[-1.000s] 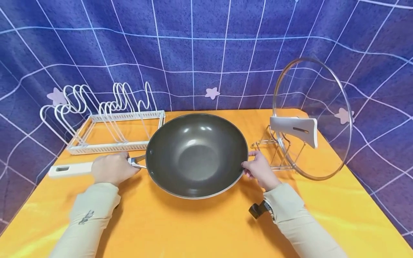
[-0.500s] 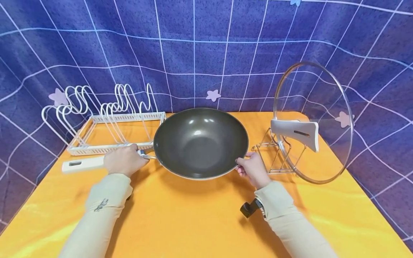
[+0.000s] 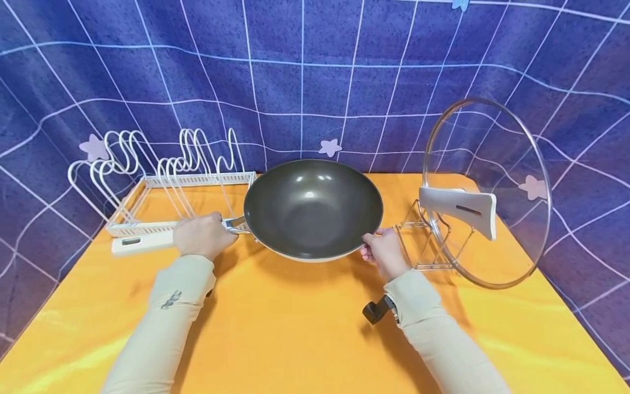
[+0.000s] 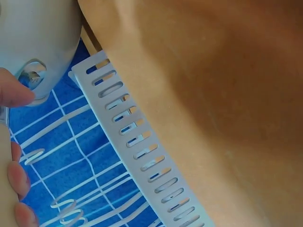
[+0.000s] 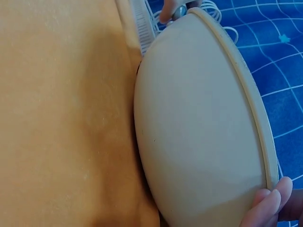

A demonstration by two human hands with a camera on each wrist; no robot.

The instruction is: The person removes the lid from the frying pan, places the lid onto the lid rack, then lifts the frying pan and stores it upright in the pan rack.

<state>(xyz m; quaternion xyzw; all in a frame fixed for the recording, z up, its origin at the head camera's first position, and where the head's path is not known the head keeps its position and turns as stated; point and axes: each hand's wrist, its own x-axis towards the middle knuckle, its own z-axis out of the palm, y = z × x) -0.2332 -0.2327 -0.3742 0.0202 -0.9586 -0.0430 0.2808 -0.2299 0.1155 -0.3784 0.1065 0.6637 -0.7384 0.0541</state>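
A wok [image 3: 313,210] with a dark inside and cream outside is in the middle of the head view, its mouth tilted toward me. My left hand [image 3: 204,235] grips its white handle [image 3: 143,244] close to the metal joint. At the lower right of the rim, my right hand [image 3: 386,251] pinches the edge between thumb and fingers. The right wrist view shows the wok's cream outer wall [image 5: 199,113] near the orange cloth, with fingertips [image 5: 267,208] at the rim. In the left wrist view, fingers [image 4: 19,179] curl around the handle beside the wok's underside [image 4: 38,38].
A white wire rack [image 3: 167,225] stands at the back left, behind the handle. To the right, a metal wire stand [image 3: 433,267] holds an upright glass lid [image 3: 543,219] with a white handle piece [image 3: 458,207]. A blue gridded curtain [image 3: 275,82] hangs behind the orange-covered table [image 3: 295,339].
Both hands have shifted the wok slightly right and toward the back, and its mouth now tilts more toward me. The rack and lid have stayed in place.
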